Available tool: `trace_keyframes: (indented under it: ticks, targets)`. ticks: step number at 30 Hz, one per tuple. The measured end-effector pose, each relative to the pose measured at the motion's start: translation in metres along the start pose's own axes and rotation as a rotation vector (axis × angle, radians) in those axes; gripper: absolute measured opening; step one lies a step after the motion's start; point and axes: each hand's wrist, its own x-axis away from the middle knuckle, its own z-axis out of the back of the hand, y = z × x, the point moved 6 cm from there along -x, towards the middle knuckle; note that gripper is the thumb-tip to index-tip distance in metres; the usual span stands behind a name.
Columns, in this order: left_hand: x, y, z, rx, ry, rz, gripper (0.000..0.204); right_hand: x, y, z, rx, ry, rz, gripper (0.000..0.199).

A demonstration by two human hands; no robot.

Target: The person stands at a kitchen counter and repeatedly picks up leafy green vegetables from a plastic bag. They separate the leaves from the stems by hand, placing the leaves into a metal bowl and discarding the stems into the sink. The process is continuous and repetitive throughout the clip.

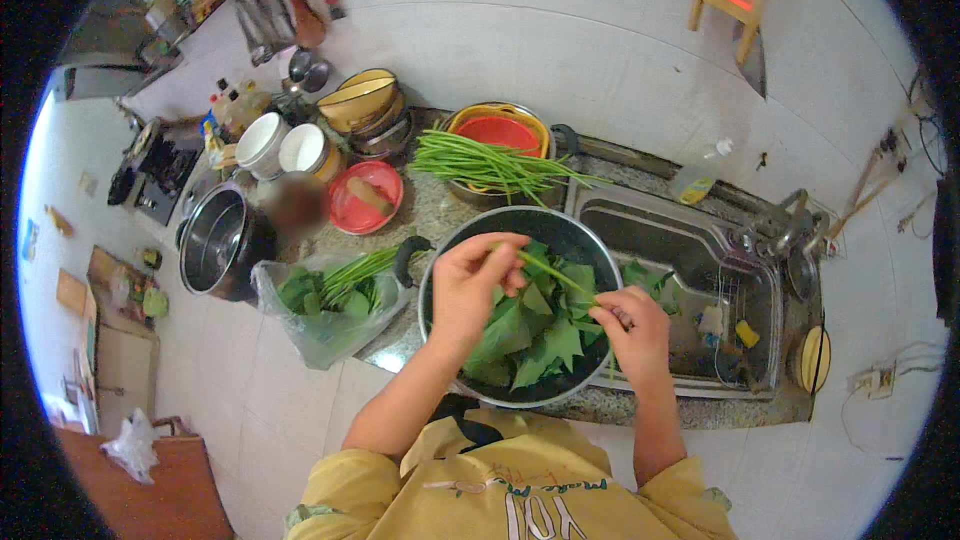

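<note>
Over a dark pot (606, 240) of broad green leaves (550, 345), my two hands hold a thin green stem (552, 272) between them. My left hand (470, 285) pinches its upper left end. At its lower right end are the closed fingers of my right hand (638, 328). Behind the pot, a bundle of long green stems (490, 162) lies across a red and yellow colander (545, 135). To the left, a clear plastic bag (330, 330) holds more leafy stems (365, 278).
At the right is a steel sink (690, 208) with a faucet (790, 215) and a yellow sponge (746, 333). A soap bottle (700, 175) stands behind it. Leftward are a red plate (352, 215), an empty-looking black pot (215, 240), white containers (262, 143) and stacked yellow bowls (358, 102).
</note>
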Motion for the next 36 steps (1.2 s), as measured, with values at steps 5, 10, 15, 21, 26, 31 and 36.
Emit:
trace_keyframes:
  ticks: [5, 10, 15, 21, 26, 31, 36]
  targets:
    - [0.029, -0.025, 0.099, -0.019, 0.26, 0.052, 0.026, -0.043, -0.039, -0.033, 0.055, -0.129, 0.343, 0.01]
    - [0.076, -0.039, 0.181, 0.04, 0.492, 0.083, 0.026, -0.131, -0.033, -0.084, 0.228, -0.072, 0.409, 0.013]
    - [0.116, -0.057, 0.214, 0.019, 0.496, 0.213, 0.025, -0.2, -0.031, -0.138, 0.428, 0.004, 0.396, 0.014]
    - [0.146, -0.066, 0.245, 0.12, 0.636, 0.251, 0.024, -0.228, -0.031, -0.172, 0.606, -0.021, 0.338, 0.013]
    - [0.144, -0.071, 0.251, 0.125, 0.602, 0.243, 0.025, -0.232, -0.017, -0.18, 0.58, -0.012, 0.335, 0.014]
    - [0.12, -0.062, 0.235, 0.127, 0.505, 0.266, 0.025, -0.229, -0.011, -0.177, 0.545, 0.039, 0.351, 0.015]
    - [0.106, -0.06, 0.227, 0.109, 0.458, 0.267, 0.026, -0.227, -0.01, -0.174, 0.538, 0.078, 0.398, 0.018]
